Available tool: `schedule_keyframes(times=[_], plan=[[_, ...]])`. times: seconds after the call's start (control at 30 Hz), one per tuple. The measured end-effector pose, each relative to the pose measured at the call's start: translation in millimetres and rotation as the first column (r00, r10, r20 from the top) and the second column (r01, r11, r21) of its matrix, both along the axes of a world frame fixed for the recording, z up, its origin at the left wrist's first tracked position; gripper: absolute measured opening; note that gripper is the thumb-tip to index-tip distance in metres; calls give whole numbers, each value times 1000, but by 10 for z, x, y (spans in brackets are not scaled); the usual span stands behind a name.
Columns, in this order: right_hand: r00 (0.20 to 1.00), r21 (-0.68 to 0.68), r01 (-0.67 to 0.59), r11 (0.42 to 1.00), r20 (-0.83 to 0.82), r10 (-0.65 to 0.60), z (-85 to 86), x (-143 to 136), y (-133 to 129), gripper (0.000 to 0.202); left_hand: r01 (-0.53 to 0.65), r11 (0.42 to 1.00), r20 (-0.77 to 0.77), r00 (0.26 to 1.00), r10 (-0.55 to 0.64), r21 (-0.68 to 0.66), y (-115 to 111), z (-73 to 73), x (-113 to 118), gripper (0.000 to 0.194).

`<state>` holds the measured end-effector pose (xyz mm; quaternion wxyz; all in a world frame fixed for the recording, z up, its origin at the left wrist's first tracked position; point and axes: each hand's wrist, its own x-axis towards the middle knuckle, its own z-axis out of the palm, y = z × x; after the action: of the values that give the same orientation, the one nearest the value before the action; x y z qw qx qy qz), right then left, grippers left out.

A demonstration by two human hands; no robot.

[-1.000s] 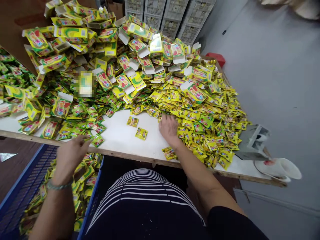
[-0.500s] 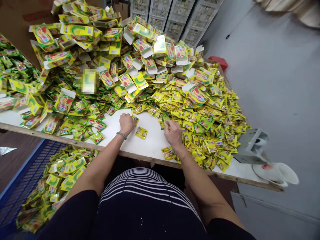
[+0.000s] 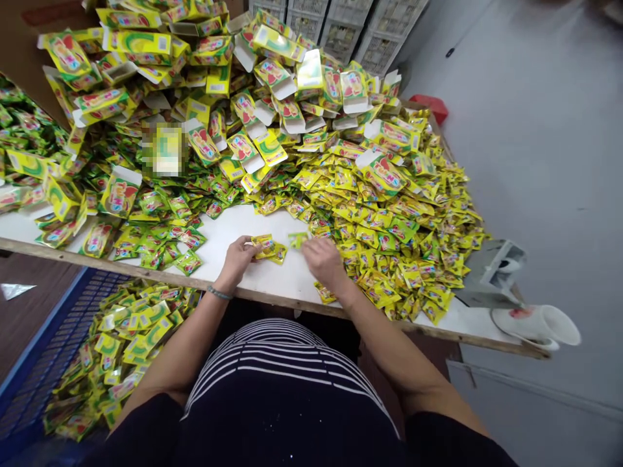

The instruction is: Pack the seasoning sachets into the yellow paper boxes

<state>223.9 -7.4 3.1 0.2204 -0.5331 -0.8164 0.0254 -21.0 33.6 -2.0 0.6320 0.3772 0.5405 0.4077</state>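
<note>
My left hand [image 3: 237,259] rests on the white table [image 3: 228,259] and pinches a small yellow sachet [image 3: 265,246], which overlaps another sachet beside it. My right hand [image 3: 321,259] holds a green-yellow sachet [image 3: 298,239] at its fingertips, just left of a big heap of yellow sachets [image 3: 394,227]. A heap of green sachets [image 3: 160,220] lies to the left of my left hand. Behind both heaps, open yellow cartons [image 3: 272,78] are piled high.
A blue crate [image 3: 39,363] holding more sachets stands on the floor at the lower left. A white tape dispenser [image 3: 535,324] and a grey metal piece [image 3: 491,272] sit at the table's right end. White crates [image 3: 341,32] stand at the back.
My left hand came up from the blue crate to the table and took hold of a yellow sachet. My right hand pulled a sachet out of the yellow heap toward the left.
</note>
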Motion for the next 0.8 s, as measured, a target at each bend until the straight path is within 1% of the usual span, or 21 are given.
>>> schedule_keyframes(times=[0.03,0.07,0.1,0.17,0.2,0.23,0.3,0.37,0.43,0.5,0.53,0.57,0.6,0.63,0.7,0.73,0.77,0.8], plan=[[998,-45,-50,998,-42,48,-39,-42,-75,25,-18,1000,-18,1000,19,14,-8,-1,-25,43],[994,-77,-55,995,-103,47,-71,-73,-126,25,-30,999,-33,999,31,29,-14,-2,-46,43],[985,-95,-12,995,-171,-5,-93,-94,-148,27,-31,999,-42,999,33,41,-20,-1,-63,43],[940,-105,171,980,-280,-194,-100,-117,-97,31,-14,999,-36,999,16,50,-34,4,-74,43],[909,-111,268,957,-301,-289,-89,-127,-33,33,-6,999,-29,1000,7,41,-43,9,-67,43],[888,-115,339,934,-288,-358,-74,-139,46,33,-3,1000,-22,1000,4,23,-53,13,-53,42],[898,-168,376,911,-179,-403,-47,-176,209,32,-13,999,-14,1000,12,-33,-77,15,-11,40],[933,-236,336,912,-52,-357,-38,-225,316,32,-24,997,-12,1000,23,-79,-103,-2,29,37],[954,-238,293,926,9,-300,-47,-271,333,21,-28,996,-19,999,26,-87,-127,-42,45,33],[961,-188,266,945,-31,-276,-63,-299,282,9,-36,997,-59,998,33,-64,-142,-97,33,29],[955,-177,259,950,-98,-278,-68,-307,245,7,-40,998,-89,995,36,-47,-146,-122,20,27],[938,-198,249,948,-193,-287,-71,-314,209,8,-43,999,-119,992,38,-32,-148,-142,8,27],[903,-253,227,940,-308,-301,-72,-323,177,13,-41,999,-144,989,38,-18,-149,-155,1,28],[847,-332,182,925,-424,-319,-70,-336,151,19,-33,999,-153,988,31,-9,-152,-157,1,29],[719,-485,28,874,-597,-354,-63,-379,118,33,7,1000,-102,995,-7,-6,-165,-131,27,33],[673,-531,-46,846,-643,-366,-60,-406,110,37,41,999,-46,998,-41,-3,-177,-105,49,37],[647,-556,-98,825,-665,-372,-59,-432,105,41,81,997,19,996,-82,6,-194,-75,73,41],[638,-568,-118,815,-672,-376,-59,-455,102,42,121,992,80,989,-122,21,-213,-44,95,45]])
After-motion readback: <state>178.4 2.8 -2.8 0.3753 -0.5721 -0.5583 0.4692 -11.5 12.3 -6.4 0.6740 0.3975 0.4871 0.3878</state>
